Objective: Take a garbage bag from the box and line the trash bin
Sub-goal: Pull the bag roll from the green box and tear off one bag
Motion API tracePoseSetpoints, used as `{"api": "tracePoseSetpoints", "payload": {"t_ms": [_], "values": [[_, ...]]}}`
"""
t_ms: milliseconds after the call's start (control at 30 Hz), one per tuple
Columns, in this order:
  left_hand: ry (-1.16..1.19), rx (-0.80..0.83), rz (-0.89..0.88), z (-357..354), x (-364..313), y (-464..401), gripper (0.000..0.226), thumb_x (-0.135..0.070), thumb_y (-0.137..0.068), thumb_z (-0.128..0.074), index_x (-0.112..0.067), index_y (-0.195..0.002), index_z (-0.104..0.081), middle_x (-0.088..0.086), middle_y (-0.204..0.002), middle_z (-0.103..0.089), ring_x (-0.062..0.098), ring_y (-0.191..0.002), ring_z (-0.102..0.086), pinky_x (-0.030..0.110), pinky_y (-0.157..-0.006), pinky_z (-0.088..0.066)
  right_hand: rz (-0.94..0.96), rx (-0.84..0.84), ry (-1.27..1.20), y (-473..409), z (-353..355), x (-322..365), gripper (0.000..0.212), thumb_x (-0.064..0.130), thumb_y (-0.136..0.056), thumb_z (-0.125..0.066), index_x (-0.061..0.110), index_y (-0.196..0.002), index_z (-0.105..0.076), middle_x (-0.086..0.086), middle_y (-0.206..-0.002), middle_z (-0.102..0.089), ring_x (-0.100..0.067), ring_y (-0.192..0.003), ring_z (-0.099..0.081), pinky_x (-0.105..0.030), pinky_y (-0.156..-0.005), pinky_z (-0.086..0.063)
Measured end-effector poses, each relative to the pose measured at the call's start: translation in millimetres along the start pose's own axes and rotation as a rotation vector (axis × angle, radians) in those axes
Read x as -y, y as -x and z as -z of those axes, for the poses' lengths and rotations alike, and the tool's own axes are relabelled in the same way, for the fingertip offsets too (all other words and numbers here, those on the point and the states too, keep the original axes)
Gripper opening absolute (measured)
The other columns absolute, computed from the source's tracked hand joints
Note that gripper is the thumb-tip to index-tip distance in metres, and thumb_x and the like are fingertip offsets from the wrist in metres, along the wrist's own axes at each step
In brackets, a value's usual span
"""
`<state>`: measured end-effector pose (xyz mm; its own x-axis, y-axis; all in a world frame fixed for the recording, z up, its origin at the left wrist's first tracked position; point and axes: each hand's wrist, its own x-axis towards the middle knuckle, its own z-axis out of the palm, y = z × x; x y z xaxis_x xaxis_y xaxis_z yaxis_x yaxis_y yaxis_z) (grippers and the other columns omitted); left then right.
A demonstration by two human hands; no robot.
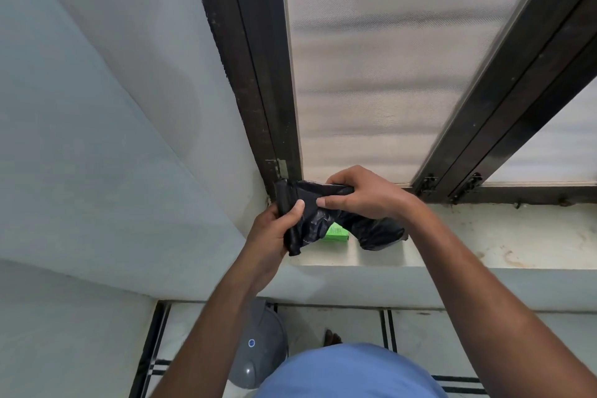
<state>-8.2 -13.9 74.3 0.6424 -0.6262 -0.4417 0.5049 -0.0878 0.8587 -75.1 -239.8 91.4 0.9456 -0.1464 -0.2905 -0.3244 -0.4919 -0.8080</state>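
- The left hand (pixel 278 229) is gripping a rolled black garbage bag roll (pixel 286 203), fingers curled round it from behind and the thumb lying across its front.
- The right hand (pixel 361 195) is clamping a black garbage bag (pixel 371 231) that is trailing off the roll, thumb pressing on the near side and fingers wrapping over the top.
- The loose bag is hanging crumpled below the right hand, its lower end sagging just above the window ledge (pixel 484 242).
- Both hands are holding the plastic close together, thumbs nearly touching, in front of the lower corner of the window frame (pixel 258 74).
- A green box (pixel 337 233) is sitting on the ledge, partly hidden behind the hanging bag; whether it is lying open cannot be told.
- A grey trash bin (pixel 258 349) with a domed lid is standing on the tiled floor (pixel 342 323) below the ledge, beside the left forearm; no bag is showing on it.
- The person's blue garment (pixel 349 371) is filling the bottom edge of the view.
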Motion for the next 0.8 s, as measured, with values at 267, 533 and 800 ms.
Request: {"api": "tracePoseSetpoints", "payload": {"t_ms": [267,533,800], "values": [[-0.015,-0.107,0.034,11,1,1,0.031,-0.031,-0.109,-0.063,-0.012,-0.132,-0.074,0.013,-0.126,-0.080,0.039,-0.124,-0.072,0.042,-0.094,-0.062,-0.109,-0.048,0.145,11,9,-11,0.028,0.049,-0.098,-0.082,0.022,-0.092,-0.081,0.004,-0.077,-0.074,-0.018,-0.070,-0.068,-0.038,-0.067,-0.051],[-0.078,-0.057,0.024,10,6,6,0.032,-0.033,-0.114,-0.052,-0.019,-0.132,-0.075,0.011,-0.128,-0.079,0.037,-0.124,-0.072,0.051,-0.099,-0.060,-0.115,-0.001,0.077,16,5,8,0.054,0.070,-0.076,-0.094,0.031,-0.109,-0.078,0.007,-0.099,-0.078,-0.013,-0.089,-0.074,-0.031,-0.078,-0.058],[0.012,-0.075,0.029,12,11,10,0.032,-0.024,-0.107,-0.067,-0.003,-0.131,-0.072,0.025,-0.132,-0.074,0.044,-0.127,-0.069,0.052,-0.104,-0.058,-0.107,0.011,0.100,16,-2,-2,0.039,0.057,-0.090,-0.088,0.019,-0.097,-0.081,-0.001,-0.094,-0.084,-0.024,-0.093,-0.081,-0.048,-0.095,-0.064]]}}
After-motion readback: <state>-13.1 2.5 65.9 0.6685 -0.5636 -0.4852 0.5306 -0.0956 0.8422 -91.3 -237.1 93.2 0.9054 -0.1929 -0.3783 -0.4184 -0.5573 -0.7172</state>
